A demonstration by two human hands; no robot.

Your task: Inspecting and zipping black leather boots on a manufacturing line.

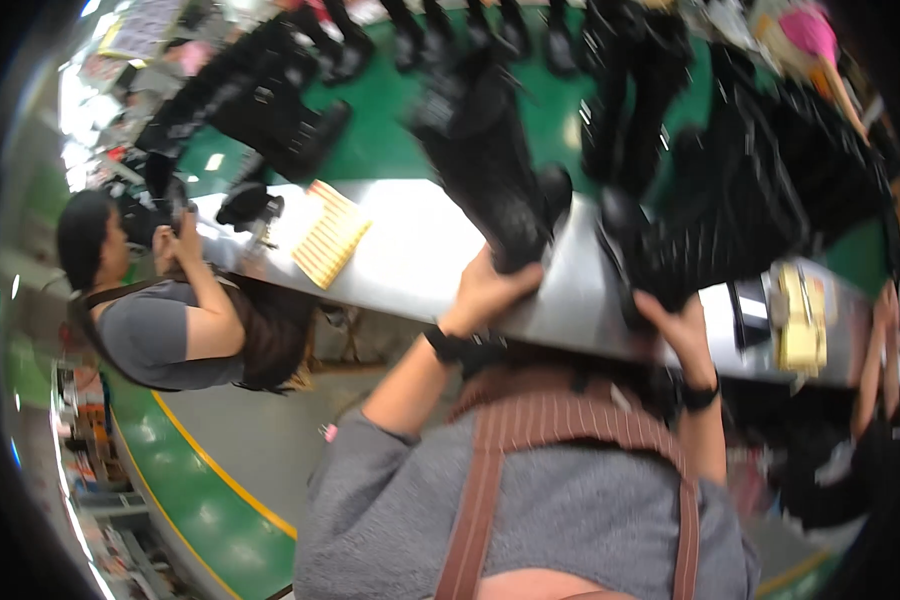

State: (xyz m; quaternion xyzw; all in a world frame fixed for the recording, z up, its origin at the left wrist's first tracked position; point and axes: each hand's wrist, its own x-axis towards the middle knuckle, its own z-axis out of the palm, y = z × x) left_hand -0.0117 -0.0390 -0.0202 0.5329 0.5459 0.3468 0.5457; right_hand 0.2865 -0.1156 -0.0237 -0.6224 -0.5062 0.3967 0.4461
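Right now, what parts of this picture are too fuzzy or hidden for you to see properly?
All in the head view:
- Left hand: its fingertips are hidden behind the tall black boot.
- Right hand: motion blur hides whether it grips the other black boot.
- Row of black boots at the top edge: cut off and smeared.
- Yellow pad on the steel table: markings too small.

the left hand (485, 290) gripped a tall black boot (490, 165) resting on a long grey workbench (410, 260). the right hand (682, 325) held the base of another black boot (715, 215) just beside it. a yellow ridged pad (330, 233) lay further left on the bench, near a co-worker (165, 310) in a grey top. more black boots (270, 95) lay on the green surface (390, 110) beyond, blurred
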